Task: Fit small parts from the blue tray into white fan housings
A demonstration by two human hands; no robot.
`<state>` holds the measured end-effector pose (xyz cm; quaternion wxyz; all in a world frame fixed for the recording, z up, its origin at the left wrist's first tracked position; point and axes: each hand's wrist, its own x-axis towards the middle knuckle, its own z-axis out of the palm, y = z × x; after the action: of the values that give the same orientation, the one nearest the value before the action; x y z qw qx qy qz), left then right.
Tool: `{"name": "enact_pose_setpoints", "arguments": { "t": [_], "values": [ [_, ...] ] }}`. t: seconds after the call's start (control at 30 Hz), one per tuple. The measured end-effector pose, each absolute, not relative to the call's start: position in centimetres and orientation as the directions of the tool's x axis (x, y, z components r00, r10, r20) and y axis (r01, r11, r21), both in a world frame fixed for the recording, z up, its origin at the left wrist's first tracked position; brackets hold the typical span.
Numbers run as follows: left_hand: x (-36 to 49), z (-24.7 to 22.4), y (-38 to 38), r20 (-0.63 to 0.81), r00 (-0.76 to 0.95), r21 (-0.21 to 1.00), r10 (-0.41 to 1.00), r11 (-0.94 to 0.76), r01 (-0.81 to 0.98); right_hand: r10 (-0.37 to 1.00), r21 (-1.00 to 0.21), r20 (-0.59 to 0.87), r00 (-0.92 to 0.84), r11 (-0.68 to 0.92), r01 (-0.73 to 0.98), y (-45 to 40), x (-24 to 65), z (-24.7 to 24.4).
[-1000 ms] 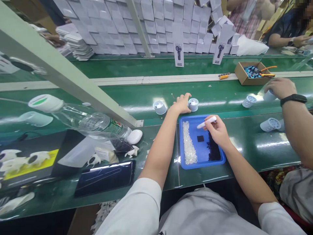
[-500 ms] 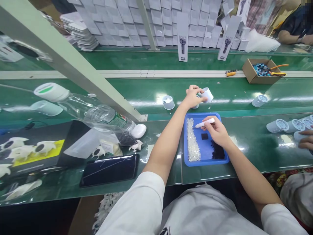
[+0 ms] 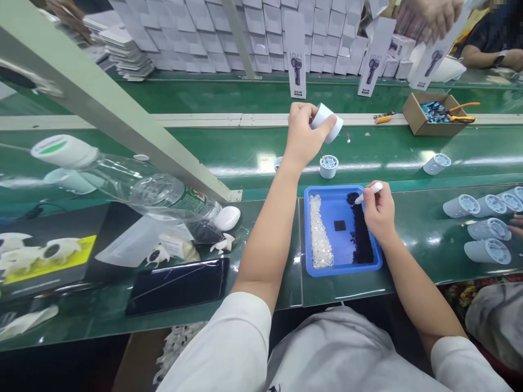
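Note:
My left hand (image 3: 303,132) grips a white cup (image 3: 328,123), tilted above the green belt. Below it a second white cup (image 3: 328,166) with a spoked top stands upright on the belt; another cup (image 3: 278,163) is partly hidden behind my left forearm. My right hand (image 3: 378,211) is closed on a white pen-like tool (image 3: 369,193), its tip at the black pieces (image 3: 362,234) on the right side of the blue tray (image 3: 344,271). Clear white pieces (image 3: 321,234) lie along the tray's left side, and a small black square (image 3: 339,225) lies between.
Several white cups (image 3: 488,251) stand at the right near another person's hand (image 3: 517,226). A phone (image 3: 177,287), a plastic bottle (image 3: 163,188) and a metal post (image 3: 122,103) are at the left. A cardboard box (image 3: 433,127) sits beyond the belt. Another hand (image 3: 439,16) is at the top right.
My left hand has lifted the cup up and to the left, uncovering the cup below. My right hand has moved the tool from the clear pieces to the black ones. More cups show at the right.

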<state>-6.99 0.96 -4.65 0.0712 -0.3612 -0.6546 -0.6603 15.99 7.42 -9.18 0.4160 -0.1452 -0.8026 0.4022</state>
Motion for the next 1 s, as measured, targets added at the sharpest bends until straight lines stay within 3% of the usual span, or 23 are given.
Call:
{"name": "enact_pose_setpoints", "arguments": {
  "t": [0.4, 0.77, 1.0],
  "values": [
    [-5.8, -3.4, -0.1, 0.5, -0.766, 0.865, 0.405, -0.188, 0.466, 0.557, -0.825, 0.48, -0.678, 0.55, -0.132, 7.8, 15.5, -10.0],
    [-5.2, -2.7, -0.5, 0.492, -0.754, 0.865, 0.435, -0.142, 0.482, 0.579, -0.831, 0.486, -0.655, 0.539, -0.14, 7.9, 15.5, -9.8],
    [-5.6, -3.6, 0.2, 0.515, -0.744, 0.847, 0.426, -0.118, 0.518, 0.399, -0.837, 0.383, -0.833, 0.532, -0.129, 7.4, 15.7, -9.4]
  ]
}}
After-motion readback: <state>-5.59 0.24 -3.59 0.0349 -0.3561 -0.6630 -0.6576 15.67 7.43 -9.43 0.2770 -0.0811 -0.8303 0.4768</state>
